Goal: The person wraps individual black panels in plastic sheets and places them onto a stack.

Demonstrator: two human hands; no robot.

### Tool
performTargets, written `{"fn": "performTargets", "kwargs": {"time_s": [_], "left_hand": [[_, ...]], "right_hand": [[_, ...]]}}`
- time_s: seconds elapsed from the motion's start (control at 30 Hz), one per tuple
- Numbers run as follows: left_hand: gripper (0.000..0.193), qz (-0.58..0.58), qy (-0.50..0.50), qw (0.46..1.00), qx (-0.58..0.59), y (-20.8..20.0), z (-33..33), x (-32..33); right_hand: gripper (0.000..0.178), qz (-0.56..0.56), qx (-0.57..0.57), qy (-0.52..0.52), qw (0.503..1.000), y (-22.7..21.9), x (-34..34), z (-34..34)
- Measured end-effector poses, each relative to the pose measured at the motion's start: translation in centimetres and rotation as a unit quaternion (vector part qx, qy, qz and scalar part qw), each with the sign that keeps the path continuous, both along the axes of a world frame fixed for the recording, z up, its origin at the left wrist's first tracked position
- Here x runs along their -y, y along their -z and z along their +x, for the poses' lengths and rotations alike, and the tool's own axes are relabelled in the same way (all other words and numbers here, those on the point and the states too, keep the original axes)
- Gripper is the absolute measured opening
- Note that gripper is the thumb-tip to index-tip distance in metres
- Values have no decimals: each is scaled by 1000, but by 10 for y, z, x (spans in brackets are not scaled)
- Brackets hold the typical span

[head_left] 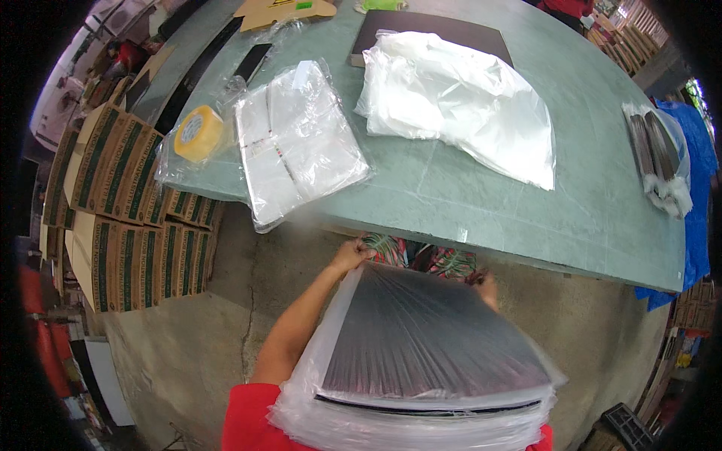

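A large see-through plastic bag (440, 338) with a stack of dark flat sheets in it lies against my body, below the table edge. At its far left corner, my left hand (350, 255) is closed, with the fingers pinching the plastic. My right hand (483, 288) is at the far right corner, its fingers curled on the bag's edge and partly hidden. Fine creases fan out across the bag's top. Loose, crumpled plastic gathers at its near end, where a dark edge shows.
On the green table (421, 195) lie a yellow tape roll (199, 134), a packet of clear bags (301, 143), a white plastic bag (451, 98) and a dark board (481, 45). Stacked cardboard boxes (120, 165) stand left; a blue tarp (696, 173) hangs right.
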State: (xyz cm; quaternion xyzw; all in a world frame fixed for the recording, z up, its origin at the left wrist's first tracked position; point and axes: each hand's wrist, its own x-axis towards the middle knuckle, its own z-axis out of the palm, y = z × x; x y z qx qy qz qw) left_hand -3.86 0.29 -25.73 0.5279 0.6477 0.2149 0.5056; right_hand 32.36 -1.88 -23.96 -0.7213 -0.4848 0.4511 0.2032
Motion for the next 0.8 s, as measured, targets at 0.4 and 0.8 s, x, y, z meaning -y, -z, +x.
{"fn": "performTargets", "kwargs": {"time_s": [0.4, 0.8], "left_hand": [[63, 17, 320, 876, -361, -190, -46, 72], [63, 374, -164, 909, 86, -214, 26, 41]], "right_hand": [[50, 104, 4, -191, 976, -56, 18, 23], [62, 189, -119, -41, 974, -137, 4, -18]]}}
